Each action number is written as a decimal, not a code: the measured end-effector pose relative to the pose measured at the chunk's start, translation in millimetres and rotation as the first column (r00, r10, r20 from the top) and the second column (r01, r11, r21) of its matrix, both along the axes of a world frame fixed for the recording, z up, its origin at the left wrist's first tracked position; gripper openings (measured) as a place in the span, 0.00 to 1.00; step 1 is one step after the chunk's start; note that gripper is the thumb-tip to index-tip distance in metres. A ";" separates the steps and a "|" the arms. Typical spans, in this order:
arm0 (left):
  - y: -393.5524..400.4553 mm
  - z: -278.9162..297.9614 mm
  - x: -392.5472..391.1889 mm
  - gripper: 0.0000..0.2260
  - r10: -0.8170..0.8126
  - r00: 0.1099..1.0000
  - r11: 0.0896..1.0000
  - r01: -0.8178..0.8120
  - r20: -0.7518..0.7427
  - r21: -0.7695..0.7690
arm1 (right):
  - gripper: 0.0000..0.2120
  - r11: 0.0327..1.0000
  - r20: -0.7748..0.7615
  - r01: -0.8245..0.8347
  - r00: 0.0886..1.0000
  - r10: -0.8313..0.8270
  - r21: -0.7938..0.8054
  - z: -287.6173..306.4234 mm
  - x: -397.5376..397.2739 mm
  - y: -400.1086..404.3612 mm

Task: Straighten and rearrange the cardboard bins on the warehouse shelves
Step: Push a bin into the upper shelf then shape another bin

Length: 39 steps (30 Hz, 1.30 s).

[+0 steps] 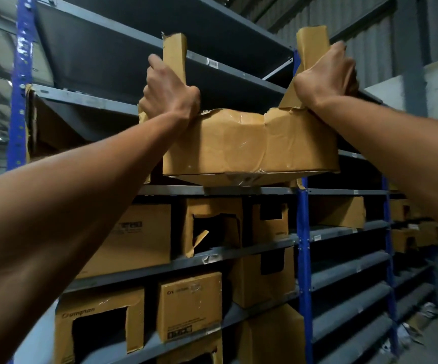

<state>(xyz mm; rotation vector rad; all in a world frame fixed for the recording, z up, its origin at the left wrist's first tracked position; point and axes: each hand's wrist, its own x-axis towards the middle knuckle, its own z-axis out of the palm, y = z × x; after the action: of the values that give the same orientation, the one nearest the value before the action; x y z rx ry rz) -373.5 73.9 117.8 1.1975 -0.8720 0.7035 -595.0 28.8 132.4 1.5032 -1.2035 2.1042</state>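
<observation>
Cardboard, torn and taped, makes up the bin (pixel 249 143) that is gripped at its two upright flaps by the left hand (pixel 169 94) and right hand (pixel 325 74), held just above an upper shelf (pixel 343 191), so placement seems unfinished and lower bins (pixel 212 227) look unsorted.

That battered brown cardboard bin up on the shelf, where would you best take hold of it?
By its two top corners, reaching up from the front, as the left hand and right hand do. The battered brown cardboard bin has a sagging, torn front rim; the upright flaps at the corners look firmer.
</observation>
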 end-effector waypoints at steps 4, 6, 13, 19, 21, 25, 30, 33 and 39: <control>-4.7 11.1 -9.2 0.26 0.030 0.999 1.000 -0.030 0.039 -0.008 | 0.24 0.998 0.010 -0.068 0.998 0.068 -0.004 3.4 -11.3 -14.8; -10.6 9.5 -12.5 0.27 0.056 0.995 0.998 -0.056 0.082 0.000 | 0.25 0.996 0.048 -0.088 0.995 0.087 0.003 -4.3 -12.9 -29.1; -46.7 -22.9 2.5 0.34 0.109 0.987 0.985 -0.124 0.122 0.121 | 0.31 0.988 0.002 -0.126 0.992 0.126 0.095 -31.0 6.0 -80.7; -81.9 -68.0 23.8 0.36 0.286 0.934 0.852 -0.351 0.216 0.388 | 0.39 0.975 -0.162 -0.100 0.978 0.133 0.196 -75.9 35.3 -135.9; -96.2 -74.9 26.1 0.33 0.321 0.923 0.847 -0.380 0.212 0.371 | 0.41 0.967 -0.161 -0.113 0.975 0.152 0.227 -87.1 45.0 -158.2; -133.2 -65.5 37.3 0.32 0.365 0.897 0.828 -0.436 0.250 0.353 | 0.48 0.943 -0.221 -0.155 0.949 0.225 0.295 -87.3 56.4 -208.2; -178.5 -27.7 59.5 0.38 0.359 0.908 0.826 -0.417 0.218 0.378 | 0.39 0.964 -0.587 0.111 0.775 -0.235 -0.240 -95.7 66.6 -251.9; -205.1 -8.5 73.8 0.40 0.248 0.963 0.850 -0.266 0.101 0.455 | 0.29 0.971 -0.777 0.134 0.582 -0.238 -0.197 -100.4 92.4 -278.1; -266.7 -28.3 118.6 0.31 0.303 0.662 0.880 -0.471 0.686 0.066 | 0.19 0.987 -0.681 0.111 0.715 -0.158 -0.112 -83.1 147.3 -320.6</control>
<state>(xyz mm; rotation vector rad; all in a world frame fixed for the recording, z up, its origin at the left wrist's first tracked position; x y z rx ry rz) -254.9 -192.8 89.4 1.3921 -1.3319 1.4786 -447.7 -291.9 49.3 1.8534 -0.8983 1.2522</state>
